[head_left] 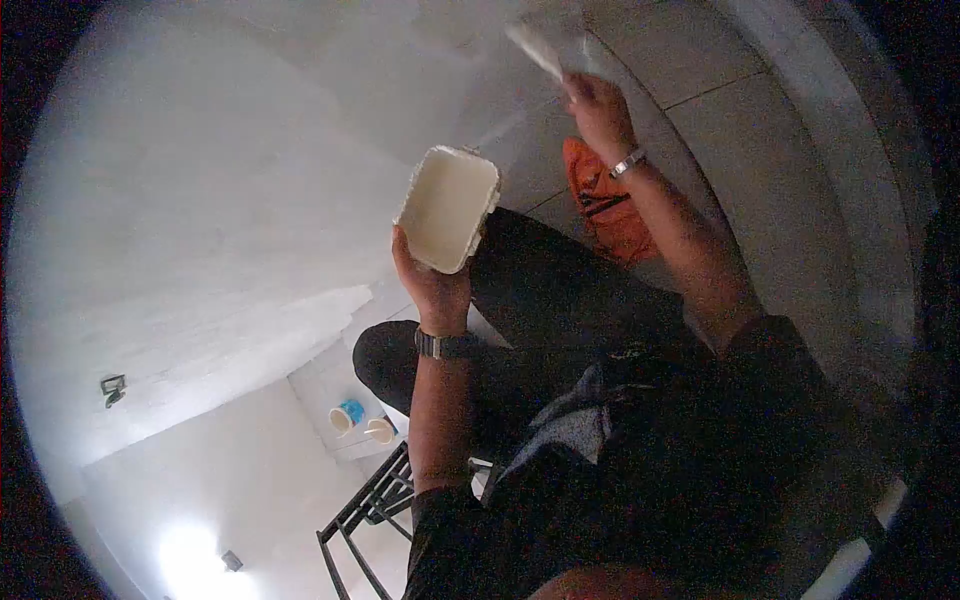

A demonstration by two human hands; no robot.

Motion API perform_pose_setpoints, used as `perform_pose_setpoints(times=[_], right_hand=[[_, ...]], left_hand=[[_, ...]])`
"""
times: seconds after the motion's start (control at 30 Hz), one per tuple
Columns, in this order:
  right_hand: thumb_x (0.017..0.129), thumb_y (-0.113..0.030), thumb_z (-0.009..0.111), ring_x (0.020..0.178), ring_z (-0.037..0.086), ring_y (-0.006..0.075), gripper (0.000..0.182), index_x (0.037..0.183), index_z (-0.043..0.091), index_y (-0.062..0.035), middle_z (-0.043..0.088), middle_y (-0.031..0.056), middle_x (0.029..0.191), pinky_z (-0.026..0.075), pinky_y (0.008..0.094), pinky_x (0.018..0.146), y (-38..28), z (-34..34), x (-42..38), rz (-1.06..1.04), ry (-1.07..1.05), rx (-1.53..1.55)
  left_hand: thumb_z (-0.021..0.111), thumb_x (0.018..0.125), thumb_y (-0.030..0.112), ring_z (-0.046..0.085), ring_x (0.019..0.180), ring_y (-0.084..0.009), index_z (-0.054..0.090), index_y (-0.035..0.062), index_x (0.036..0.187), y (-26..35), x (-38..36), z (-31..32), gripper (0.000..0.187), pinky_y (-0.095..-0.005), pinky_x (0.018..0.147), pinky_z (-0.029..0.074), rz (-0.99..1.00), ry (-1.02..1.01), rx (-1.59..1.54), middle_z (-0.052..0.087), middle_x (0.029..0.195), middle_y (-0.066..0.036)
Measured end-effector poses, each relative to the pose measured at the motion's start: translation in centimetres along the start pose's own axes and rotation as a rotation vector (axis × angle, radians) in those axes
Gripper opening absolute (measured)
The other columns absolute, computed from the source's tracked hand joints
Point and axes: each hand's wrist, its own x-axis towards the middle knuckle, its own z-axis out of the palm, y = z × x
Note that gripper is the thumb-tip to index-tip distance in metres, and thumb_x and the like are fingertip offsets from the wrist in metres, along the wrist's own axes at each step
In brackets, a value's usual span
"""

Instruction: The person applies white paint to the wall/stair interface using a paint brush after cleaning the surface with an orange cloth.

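My left hand (436, 290) holds a rectangular cream-coloured tub (447, 207) from below, its open side facing the camera and its rim crusted with pale material. Up and to the right, my right hand (600, 105) is closed around the end of a pale, flat tool (537, 50), blurred at its far end. The tool is apart from the tub and near the white wall surface. Below my right hand lies an orange item (605, 210) with dark straps.
A white wall (220, 200) fills the left. Tiled floor (700, 60) runs along the upper right. Two small buckets (342, 418) (380, 430) stand at the lower left, near a dark metal frame (370, 505). A fitting (113, 388) sticks out of the wall.
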Motion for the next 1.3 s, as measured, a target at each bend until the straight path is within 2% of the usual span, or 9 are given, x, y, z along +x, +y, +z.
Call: perform_pose_setpoints(times=[0.17,0.43,0.5,0.6,0.67,0.77,0.83,0.93,1.3], right_hand=[[0.092,-0.028,0.045,0.063,0.058,0.0262,0.03,0.093,0.061,-0.0022,0.057,0.0141,0.074,0.044,0.0375,0.058,-5.4,-2.4,2.0,0.009,0.222,0.368],[0.092,-0.034,0.045,0.058,0.054,0.031,0.039,0.081,0.056,0.0016,0.053,0.0126,0.063,0.041,0.0415,0.057,10.7,7.9,-2.1,-0.15,-0.072,-0.079],[0.092,-0.035,0.048,0.055,0.05,0.0226,0.038,0.079,0.055,-0.0001,0.049,0.0084,0.058,0.04,0.0375,0.054,7.1,4.6,-3.6,0.214,-0.371,-0.064],[0.093,-0.034,0.047,0.057,0.048,0.0138,0.036,0.086,0.058,-0.0009,0.049,0.0038,0.06,0.038,0.0318,0.052,3.0,0.9,-3.3,0.135,-0.201,0.223],[0.094,-0.028,0.047,0.059,0.047,0.0084,0.029,0.097,0.059,-0.0022,0.05,0.0011,0.062,0.038,0.0272,0.053,-3.0,-3.7,-2.5,-0.02,-0.226,0.265],[0.09,-0.027,0.052,0.062,0.056,0.0244,0.026,0.104,0.061,-0.0063,0.059,0.0095,0.071,0.048,0.0349,0.062,-9.2,-7.4,-1.8,-0.253,-0.265,0.194],[0.084,-0.013,0.057,0.067,0.054,0.0175,0.028,0.111,0.059,-0.0054,0.056,0.0037,0.078,0.048,0.0302,0.064,-12.5,-8.3,-0.9,-0.89,-0.287,-0.218],[0.076,-0.012,0.059,0.076,0.055,0.0214,0.037,0.113,0.059,-0.008,0.056,0.0043,0.085,0.049,0.0335,0.07,-15.4,-7.6,-0.4,-1.209,-0.419,-0.319],[0.076,-0.012,0.057,0.081,0.052,0.0198,0.04,0.116,0.058,-0.011,0.051,0.0036,0.083,0.047,0.0328,0.075,-15.1,-5.1,-0.2,-1.253,-0.523,-0.469]], left_hand=[[0.035,0.094,0.038,0.049,0.112,-0.03,0.042,0.0067,0.125,0.2,0.0,-0.3,0.045,-0.0443,0.087,0.048,-0.047,-0.036,-0.115,0.046,0.126,-0.013],[0.034,0.093,0.042,0.049,0.113,-0.031,0.04,0.007,0.127,-0.1,0.0,-0.2,0.049,-0.0438,0.089,0.046,-0.065,-0.015,-0.123,0.048,0.125,-0.014],[0.034,0.093,0.042,0.049,0.113,-0.0313,0.04,0.0069,0.127,-0.2,0.4,-0.9,0.05,-0.0445,0.089,0.046,-0.055,-0.015,-0.107,0.048,0.125,-0.014],[0.033,0.093,0.046,0.051,0.112,-0.0297,0.039,0.0067,0.129,0.0,0.8,-1.4,0.054,-0.0437,0.088,0.047,-0.071,-0.014,-0.083,0.048,0.125,-0.014],[0.033,0.092,0.049,0.053,0.111,-0.0279,0.039,0.0065,0.129,0.1,0.4,-1.6,0.057,-0.0422,0.086,0.048,-0.074,0.01,-0.082,0.049,0.125,-0.014],[0.034,0.092,0.05,0.053,0.111,-0.0274,0.04,0.0054,0.129,0.6,0.3,-1.8,0.058,-0.0408,0.088,0.048,0.165,-0.118,0.18,0.049,0.125,-0.014],[0.029,0.093,0.05,0.05,0.113,-0.0299,0.037,0.0066,0.131,1.7,1.3,-2.6,0.058,-0.0433,0.089,0.047,-0.162,-0.068,-0.04,0.046,0.128,-0.015],[0.029,0.093,0.052,0.051,0.112,-0.0297,0.037,0.0061,0.131,2.2,2.1,-3.5,0.06,-0.0423,0.089,0.047,-0.175,-0.049,-0.06,0.047,0.127,-0.015],[0.032,0.092,0.053,0.053,0.109,-0.0297,0.039,0.0041,0.129,2.6,1.9,-3.5,0.062,-0.0421,0.09,0.046,-0.184,-0.02,-0.07,0.05,0.124,-0.015]])
